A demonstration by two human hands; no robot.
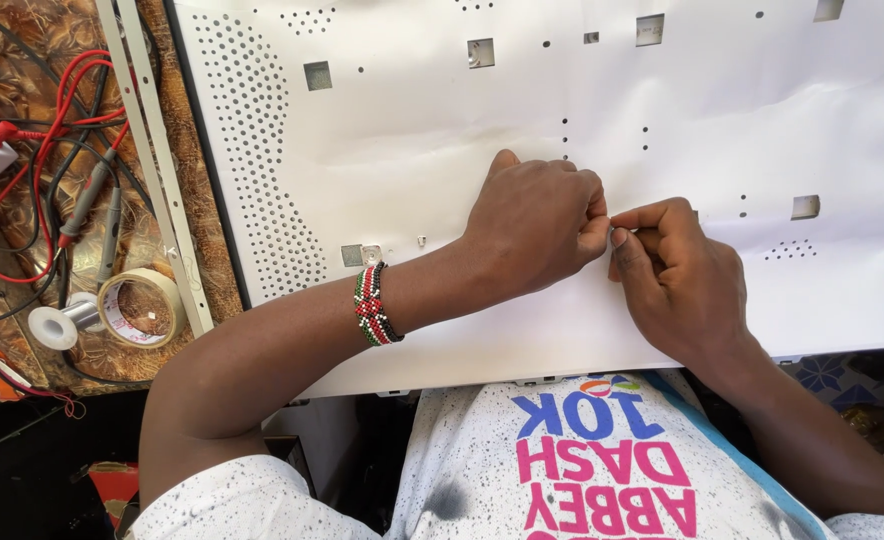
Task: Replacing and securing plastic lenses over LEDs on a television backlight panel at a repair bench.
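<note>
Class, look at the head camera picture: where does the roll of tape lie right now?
The roll of tape lies at the left of the head view, on the patterned cloth, between a solder spool and the white panel.

White perforated panel (442, 110), red wires (32, 140)

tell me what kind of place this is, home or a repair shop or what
Probably a small electronics repair bench. A large white perforated metal panel lies under both hands, left hand and right hand. Beside it lie red and black test leads, a solder spool and a tape roll.
</note>
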